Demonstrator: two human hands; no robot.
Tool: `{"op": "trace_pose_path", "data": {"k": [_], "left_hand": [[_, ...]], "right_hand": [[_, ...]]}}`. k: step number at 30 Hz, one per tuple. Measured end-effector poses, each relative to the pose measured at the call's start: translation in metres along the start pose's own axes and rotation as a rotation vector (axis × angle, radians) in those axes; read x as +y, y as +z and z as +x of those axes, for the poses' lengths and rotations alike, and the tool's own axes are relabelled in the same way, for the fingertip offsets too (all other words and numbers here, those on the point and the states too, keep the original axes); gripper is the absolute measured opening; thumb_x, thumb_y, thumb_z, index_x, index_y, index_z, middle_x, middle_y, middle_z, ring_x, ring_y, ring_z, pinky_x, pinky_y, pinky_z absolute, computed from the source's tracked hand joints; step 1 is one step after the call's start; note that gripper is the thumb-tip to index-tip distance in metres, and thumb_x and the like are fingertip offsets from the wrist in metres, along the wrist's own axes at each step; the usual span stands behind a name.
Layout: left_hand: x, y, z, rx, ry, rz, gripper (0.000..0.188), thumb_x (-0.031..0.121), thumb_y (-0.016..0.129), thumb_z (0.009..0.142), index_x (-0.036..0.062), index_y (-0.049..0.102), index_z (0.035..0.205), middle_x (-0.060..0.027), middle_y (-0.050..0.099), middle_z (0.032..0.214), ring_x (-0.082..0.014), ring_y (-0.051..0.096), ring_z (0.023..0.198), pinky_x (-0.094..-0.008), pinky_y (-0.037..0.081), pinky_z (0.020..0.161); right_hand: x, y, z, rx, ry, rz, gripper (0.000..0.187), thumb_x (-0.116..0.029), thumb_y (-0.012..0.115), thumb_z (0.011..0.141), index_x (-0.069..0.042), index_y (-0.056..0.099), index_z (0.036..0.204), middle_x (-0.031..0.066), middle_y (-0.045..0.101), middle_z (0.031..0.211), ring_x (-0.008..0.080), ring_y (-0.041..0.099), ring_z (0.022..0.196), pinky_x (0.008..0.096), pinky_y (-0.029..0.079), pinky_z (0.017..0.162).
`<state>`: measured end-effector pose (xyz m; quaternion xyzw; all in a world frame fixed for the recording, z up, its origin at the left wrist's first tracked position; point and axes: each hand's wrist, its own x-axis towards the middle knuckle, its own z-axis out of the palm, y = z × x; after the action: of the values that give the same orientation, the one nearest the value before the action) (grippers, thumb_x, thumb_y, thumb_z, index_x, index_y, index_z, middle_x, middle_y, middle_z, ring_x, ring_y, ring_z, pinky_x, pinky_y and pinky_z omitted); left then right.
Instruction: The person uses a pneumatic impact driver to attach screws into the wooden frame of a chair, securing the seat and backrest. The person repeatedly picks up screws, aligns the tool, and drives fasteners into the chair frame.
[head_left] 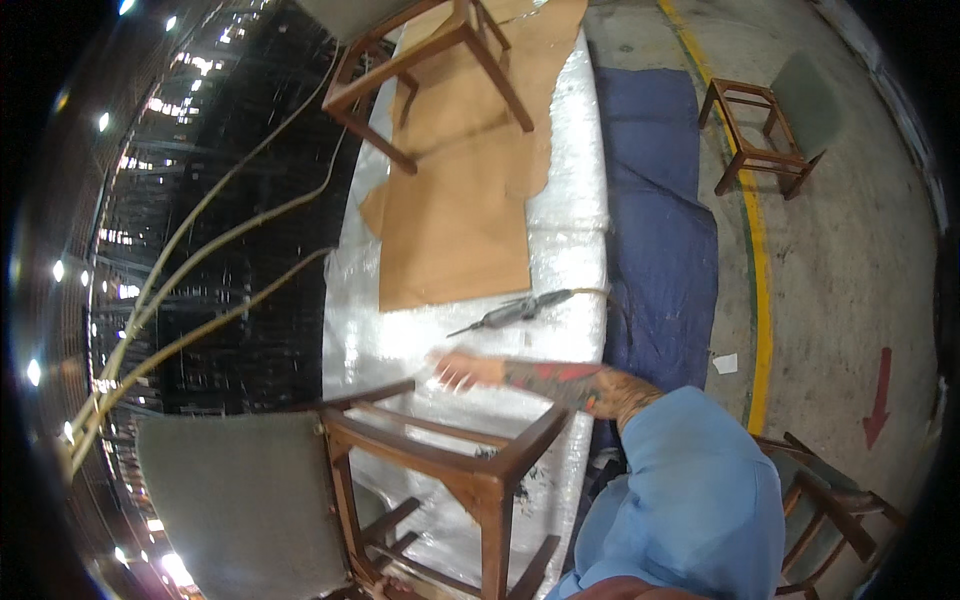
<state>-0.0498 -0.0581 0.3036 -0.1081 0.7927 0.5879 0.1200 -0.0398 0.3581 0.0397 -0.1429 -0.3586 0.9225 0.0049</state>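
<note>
A brown wooden chair frame (490, 470) with a grey padded back (240, 505) lies tipped over on the plastic-wrapped table in front of me. My right hand (467, 371) reaches across above it, fingers apart and slightly blurred, holding nothing, close to the end of a chair rail. Beyond the hand rests a slim dark power screwdriver (512, 314) with a long bit and a cord. At the bottom edge, a small part of my left hand (392, 588) shows, its fingers around the chair's lower frame. Small dark screw-like pieces (524, 490) are scattered on the plastic.
Brown cardboard (455, 250) covers the far table, with another chair (430, 75) on it. A blue cloth (655, 220) hangs along the right side. More chairs (760, 140) stand on the floor to the right. Pale hoses (215, 220) run along the left.
</note>
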Motion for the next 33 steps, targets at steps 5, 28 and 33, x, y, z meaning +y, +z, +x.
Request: {"op": "trace_pose_path", "data": {"k": [5,28,33], "left_hand": [[0.029,0.109,-0.025,-0.126,0.066,0.146,0.035,0.026,0.057,0.088,0.0027,0.057,0.114,-0.0053,0.063,0.093,-0.0145,0.058,0.073,-0.0264,0.049,0.057],[0.164,0.124,-0.205,-0.567,0.732,0.357,0.046,0.010,0.055,0.077,-0.0045,0.054,0.121,-0.0068,0.063,0.089,-0.0118,0.056,0.066,-0.0258,0.047,0.054],[0.279,0.233,-0.280,-0.864,1.126,0.437,0.049,0.007,0.054,0.075,-0.0061,0.054,0.122,-0.0071,0.062,0.089,-0.0112,0.056,0.064,-0.0257,0.046,0.053]], "right_hand": [[-0.090,0.165,-0.080,-0.436,-0.109,-0.485,0.071,-0.069,0.047,0.086,-0.007,0.058,0.118,0.0090,0.063,0.095,0.0181,0.058,0.085,0.0340,0.049,0.070],[-0.152,0.178,-0.447,-0.050,-0.732,-0.047,0.037,-0.040,0.063,0.092,-0.006,0.053,0.103,-0.0033,0.050,0.067,0.0042,0.049,0.051,0.0210,0.040,0.046],[-0.138,0.060,-0.507,0.549,-1.168,-0.080,0.035,-0.037,0.064,0.092,-0.003,0.064,0.085,0.0026,0.059,0.065,0.0112,0.056,0.051,0.0278,0.046,0.047]]}}
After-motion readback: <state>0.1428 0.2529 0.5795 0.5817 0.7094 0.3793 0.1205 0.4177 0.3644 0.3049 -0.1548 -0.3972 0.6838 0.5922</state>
